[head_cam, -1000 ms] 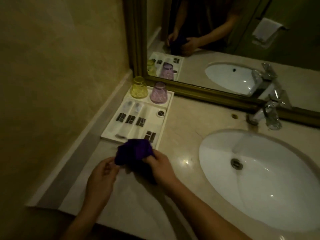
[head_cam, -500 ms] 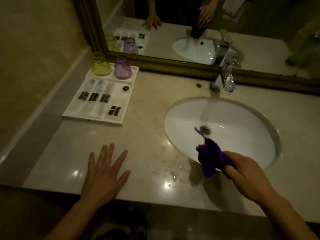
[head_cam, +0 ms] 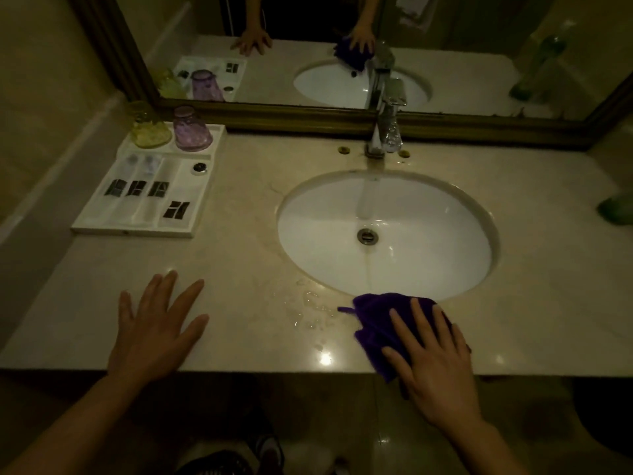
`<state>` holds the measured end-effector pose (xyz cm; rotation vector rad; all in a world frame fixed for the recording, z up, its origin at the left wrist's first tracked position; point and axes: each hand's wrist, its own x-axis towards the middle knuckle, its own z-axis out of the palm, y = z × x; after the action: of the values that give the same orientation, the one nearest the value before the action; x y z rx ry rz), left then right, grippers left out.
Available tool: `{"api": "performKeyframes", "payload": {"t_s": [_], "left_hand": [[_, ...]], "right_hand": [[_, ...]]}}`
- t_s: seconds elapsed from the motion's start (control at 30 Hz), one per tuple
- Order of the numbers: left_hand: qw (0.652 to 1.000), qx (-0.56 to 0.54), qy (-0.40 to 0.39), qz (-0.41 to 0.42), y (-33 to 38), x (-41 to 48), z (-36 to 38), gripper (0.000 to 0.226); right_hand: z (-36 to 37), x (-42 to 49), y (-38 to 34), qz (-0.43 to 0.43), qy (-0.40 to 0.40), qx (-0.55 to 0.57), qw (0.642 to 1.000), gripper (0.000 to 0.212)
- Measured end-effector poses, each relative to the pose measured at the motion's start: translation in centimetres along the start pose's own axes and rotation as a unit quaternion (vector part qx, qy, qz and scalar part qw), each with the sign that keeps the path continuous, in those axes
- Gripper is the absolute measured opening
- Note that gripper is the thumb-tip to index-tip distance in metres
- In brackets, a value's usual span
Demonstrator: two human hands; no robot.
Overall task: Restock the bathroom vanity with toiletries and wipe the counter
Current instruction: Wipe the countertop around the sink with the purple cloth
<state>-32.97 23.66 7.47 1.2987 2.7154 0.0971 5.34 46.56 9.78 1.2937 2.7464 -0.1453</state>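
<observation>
While the white toiletry tray (head_cam: 102, 225) far left looks stocked, my flat right hand (head_cam: 435, 365) presses the purple cloth (head_cam: 376, 313) beside unwiped droplets (head_cam: 315, 308); left hand (head_cam: 154, 330) splayed, empty.

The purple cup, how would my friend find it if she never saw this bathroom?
Start at the big mirror and follow its frame to the left corner of the counter, where a white tray sits. Two upside-down cups stand at the tray's back edge. The purple cup is the one nearer the sink; the yellow cup stands beside the wall.

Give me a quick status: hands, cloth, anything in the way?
Left hand flat on counter. Right hand pressing cloth flat. Puddle beside cloth. Path clear.
</observation>
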Motion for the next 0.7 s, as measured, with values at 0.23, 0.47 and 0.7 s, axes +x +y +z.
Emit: {"api": "performKeyframes", "payload": {"t_s": [0.23, 0.47, 0.7], "left_hand": [[1.000, 0.003, 0.001, -0.007, 0.1, 0.1, 0.3, 0.067], [1.000, 0.016, -0.002, 0.000, -0.4, 0.3, 0.2, 0.069], [1.000, 0.020, -0.002, -0.001, 0.0, 0.3, 0.4, 0.069]], "right_hand": [[0.1, 1.7, -2.6, 0.077, 0.005, -0.002, 0.997, 0.076], [0.2, 1.1, -1.7, -0.033, -0.005, -0.007, 0.999, 0.063], [-1.1, 2.8, 4.9, 0.199, -0.019, 0.014, 0.980, 0.076]]}}
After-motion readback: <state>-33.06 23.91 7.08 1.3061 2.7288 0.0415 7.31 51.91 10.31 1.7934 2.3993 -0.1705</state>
